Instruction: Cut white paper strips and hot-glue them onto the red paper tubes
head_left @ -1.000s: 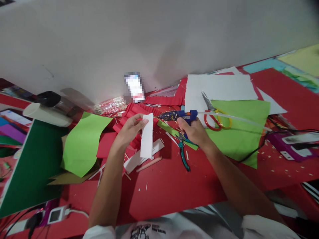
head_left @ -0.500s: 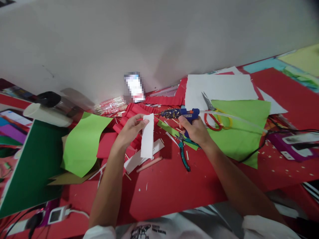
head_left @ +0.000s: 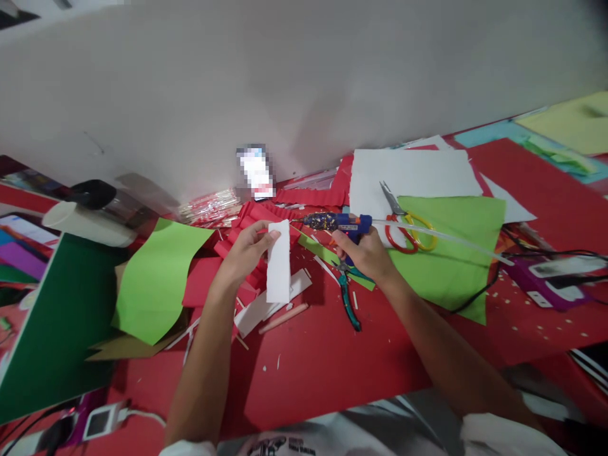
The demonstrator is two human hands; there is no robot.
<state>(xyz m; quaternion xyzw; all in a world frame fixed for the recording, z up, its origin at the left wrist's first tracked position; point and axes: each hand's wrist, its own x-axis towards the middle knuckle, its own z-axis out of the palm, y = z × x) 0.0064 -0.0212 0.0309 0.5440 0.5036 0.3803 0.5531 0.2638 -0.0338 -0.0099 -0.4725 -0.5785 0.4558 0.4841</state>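
Observation:
Between thumb and fingers, my left hand [head_left: 251, 248] pinches the upper end of a white paper strip [head_left: 278, 266], which hangs upright above the table. My right hand [head_left: 361, 253] is wrapped round the handle of a blue glue gun [head_left: 339, 223], whose nozzle points left at the strip's top edge. Whether the nozzle touches the paper I cannot tell. A long clear glue stick [head_left: 441, 235] sticks out of the gun's back to the right. Green-handled pliers [head_left: 349, 297] lie just below my right hand. Under the strip are more white paper pieces [head_left: 251, 316] and a pinkish rolled stick [head_left: 284, 318].
Scissors [head_left: 394, 201] with red and yellow handles lie on white [head_left: 413, 171] and green sheets [head_left: 456, 272] at the right. A phone [head_left: 256, 171] leans on the wall. Crumpled red paper [head_left: 204, 278], a curved green sheet [head_left: 156, 278] and a dark green board [head_left: 57, 316] stand left.
The glue gun has moved slightly left, bringing its nozzle to the top of the white strip. My left hand keeps its hold. The camera view has shifted a little.

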